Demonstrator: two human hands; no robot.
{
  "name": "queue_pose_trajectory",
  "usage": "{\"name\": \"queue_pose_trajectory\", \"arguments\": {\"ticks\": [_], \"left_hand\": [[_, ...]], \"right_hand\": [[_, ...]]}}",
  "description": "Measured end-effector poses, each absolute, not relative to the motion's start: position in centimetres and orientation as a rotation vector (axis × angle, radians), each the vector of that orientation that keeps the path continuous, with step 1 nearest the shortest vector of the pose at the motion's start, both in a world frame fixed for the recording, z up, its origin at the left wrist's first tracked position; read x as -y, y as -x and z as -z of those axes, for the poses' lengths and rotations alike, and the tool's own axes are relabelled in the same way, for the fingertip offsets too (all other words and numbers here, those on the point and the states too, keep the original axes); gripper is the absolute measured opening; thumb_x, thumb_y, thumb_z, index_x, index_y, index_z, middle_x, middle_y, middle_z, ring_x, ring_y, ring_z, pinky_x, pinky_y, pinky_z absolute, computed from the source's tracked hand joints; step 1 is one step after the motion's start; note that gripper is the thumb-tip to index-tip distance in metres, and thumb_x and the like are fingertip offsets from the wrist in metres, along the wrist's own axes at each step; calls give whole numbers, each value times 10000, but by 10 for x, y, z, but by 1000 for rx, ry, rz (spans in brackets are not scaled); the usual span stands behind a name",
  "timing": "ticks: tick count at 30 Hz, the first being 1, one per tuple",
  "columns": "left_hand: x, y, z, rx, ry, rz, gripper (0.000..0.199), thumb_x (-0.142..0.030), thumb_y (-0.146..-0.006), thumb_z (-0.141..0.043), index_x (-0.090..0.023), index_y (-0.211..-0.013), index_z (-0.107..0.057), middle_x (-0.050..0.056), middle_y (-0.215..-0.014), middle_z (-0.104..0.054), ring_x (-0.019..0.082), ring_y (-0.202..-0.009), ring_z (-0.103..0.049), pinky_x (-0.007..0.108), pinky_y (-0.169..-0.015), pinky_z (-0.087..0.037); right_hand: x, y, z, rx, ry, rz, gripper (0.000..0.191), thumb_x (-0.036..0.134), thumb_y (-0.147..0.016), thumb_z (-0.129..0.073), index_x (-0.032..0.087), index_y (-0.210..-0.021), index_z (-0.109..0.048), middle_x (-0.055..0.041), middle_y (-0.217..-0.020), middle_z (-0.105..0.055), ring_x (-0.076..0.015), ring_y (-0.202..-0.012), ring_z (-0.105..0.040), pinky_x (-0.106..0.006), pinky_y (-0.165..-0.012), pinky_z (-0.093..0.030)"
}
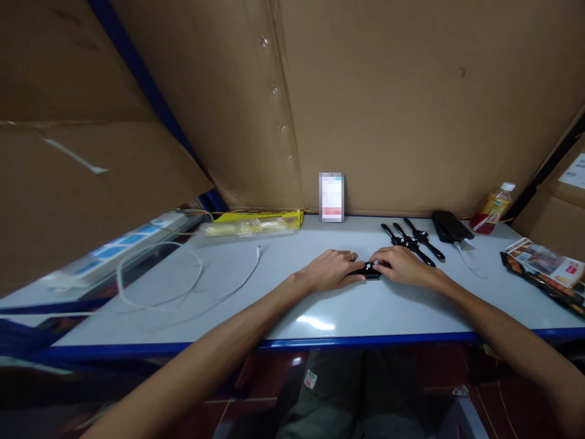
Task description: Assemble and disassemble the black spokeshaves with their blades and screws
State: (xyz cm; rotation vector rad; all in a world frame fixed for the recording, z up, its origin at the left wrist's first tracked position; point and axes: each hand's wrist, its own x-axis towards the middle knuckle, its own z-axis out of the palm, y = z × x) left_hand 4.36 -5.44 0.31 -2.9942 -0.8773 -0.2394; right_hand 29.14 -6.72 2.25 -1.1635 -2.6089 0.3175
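My left hand [333, 269] grips a small black piece [372, 275] against the white tabletop, with its fingers closed at the left end. On the piece shows a small white spot. My right hand [397, 266] is closed at the other end, thumb and fingertips pinched together beside the white spot; whether the tips hold the piece or something tiny cannot be made out. Just beyond the right hand lie several long, glossy black pieces [424, 239] with widened ends, side by side, with white bits at their middles.
A phone [331, 198] leans on the cardboard wall at the back. A white cable [201, 274] loops across the left, near a power strip [123, 250] and a yellow package [256, 224]. At right are a black device [451, 227], a bottle [493, 208] and a snack packet [548, 268].
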Motion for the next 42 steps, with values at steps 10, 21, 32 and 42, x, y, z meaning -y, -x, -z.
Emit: {"name": "queue_pose_trajectory", "arguments": {"ticks": [10,21,32,42], "left_hand": [[55,-45,-3,926,2995,275,445,-569,-1068,-397,-197,-1005,-634,75,-925,-664,212,-773,-623,308,-658,-401],[58,-48,-10,907,2994,239,392,-495,-1081,-419,-215,-1091,-693,75,-951,-675,215,-787,-636,299,-640,-367],[60,-48,-11,929,3005,286,370,-475,-1077,-450,-206,-1012,-695,66,-945,-687,215,-809,-663,292,-624,-373],[54,-48,-4,1027,2924,346,416,-511,-1072,-446,-180,-1019,-692,87,-951,-667,230,-841,-637,324,-708,-456]], "right_hand": [[73,-288,-20,2573,1120,-248,219,325,-984,-591,219,-1066,-764,-87,-1008,-704,-198,-820,-607,-341,-759,-418],[63,-288,-10,2550,1098,-271,204,353,-1014,-575,217,-871,-626,-43,-835,-647,-177,-719,-551,-309,-677,-362],[77,-273,-5,2603,1321,66,138,292,-1070,-517,191,-993,-569,-69,-886,-717,-190,-727,-620,-295,-639,-306],[81,-266,-11,2602,1510,136,221,345,-1096,-471,176,-1083,-613,-98,-955,-777,-226,-788,-704,-316,-617,-279]]}}
